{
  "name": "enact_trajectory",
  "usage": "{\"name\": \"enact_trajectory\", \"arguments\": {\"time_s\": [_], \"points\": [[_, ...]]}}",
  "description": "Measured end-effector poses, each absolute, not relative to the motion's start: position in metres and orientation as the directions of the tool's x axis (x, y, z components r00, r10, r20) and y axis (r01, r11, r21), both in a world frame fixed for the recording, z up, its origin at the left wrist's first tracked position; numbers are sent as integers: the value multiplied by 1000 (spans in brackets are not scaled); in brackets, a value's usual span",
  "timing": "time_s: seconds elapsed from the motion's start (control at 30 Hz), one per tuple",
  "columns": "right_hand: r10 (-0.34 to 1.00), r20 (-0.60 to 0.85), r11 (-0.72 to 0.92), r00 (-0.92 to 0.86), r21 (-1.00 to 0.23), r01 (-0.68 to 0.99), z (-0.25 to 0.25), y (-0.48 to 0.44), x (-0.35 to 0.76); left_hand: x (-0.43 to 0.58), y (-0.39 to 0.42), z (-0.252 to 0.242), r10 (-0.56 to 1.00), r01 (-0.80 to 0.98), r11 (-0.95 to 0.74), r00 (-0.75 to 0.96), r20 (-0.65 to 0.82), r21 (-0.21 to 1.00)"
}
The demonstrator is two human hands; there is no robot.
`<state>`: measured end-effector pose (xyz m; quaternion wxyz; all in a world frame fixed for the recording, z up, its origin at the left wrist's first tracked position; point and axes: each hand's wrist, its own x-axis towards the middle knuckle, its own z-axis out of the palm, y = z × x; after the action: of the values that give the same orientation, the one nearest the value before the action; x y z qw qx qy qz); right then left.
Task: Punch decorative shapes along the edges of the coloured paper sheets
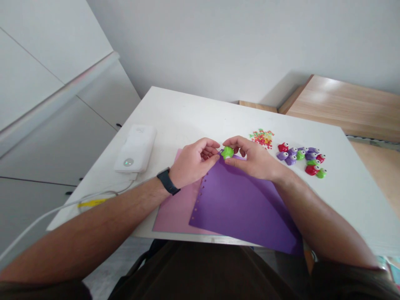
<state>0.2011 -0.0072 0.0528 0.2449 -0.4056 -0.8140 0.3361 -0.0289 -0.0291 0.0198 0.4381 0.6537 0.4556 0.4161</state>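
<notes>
A small green craft paper punch (227, 152) sits between the thumb and fingers of my right hand (246, 155), at the far left corner of a purple paper sheet (240, 204). Small punched holes run along the left edge of that sheet. My left hand (200, 159), with a dark watch band on the wrist, has its thumb and curled fingers at the same corner and appears to pinch the paper there. A pink sheet (175, 208) lies partly under the purple one. The sheet's near right corner hangs past the table's front edge.
On the white table (187, 112), a pile of colourful paper cut-outs (262, 138) lies beyond my right hand. Several red, purple and green punches (300, 156) are grouped to its right. A white power bank (136, 148) with a cable (93, 194) lies at left.
</notes>
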Motion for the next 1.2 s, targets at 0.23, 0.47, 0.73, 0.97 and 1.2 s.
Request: {"name": "enact_trajectory", "arguments": {"time_s": [0.23, 0.47, 0.73, 0.97, 1.2], "points": [[800, 151, 507, -581, -687, 520, 52, -5, 203, -28, -30, 21, 963, 241, -198, 230, 143, 950], [799, 136, 488, -586, -717, 499, 52, -5, 204, -29, -31, 22, 963, 241, -199, 230, 143, 950], [807, 128, 461, -577, -747, 479, 53, -6, 202, -29, -31, 22, 965, 243, -188, 226, 133, 952], [816, 89, 420, -571, -769, 481, 54, -7, 200, -29, -30, 19, 962, 248, -199, 232, 141, 948], [801, 82, 419, -593, -784, 458, 55, -6, 200, -28, -30, 18, 964, 240, -193, 228, 138, 951]]}}
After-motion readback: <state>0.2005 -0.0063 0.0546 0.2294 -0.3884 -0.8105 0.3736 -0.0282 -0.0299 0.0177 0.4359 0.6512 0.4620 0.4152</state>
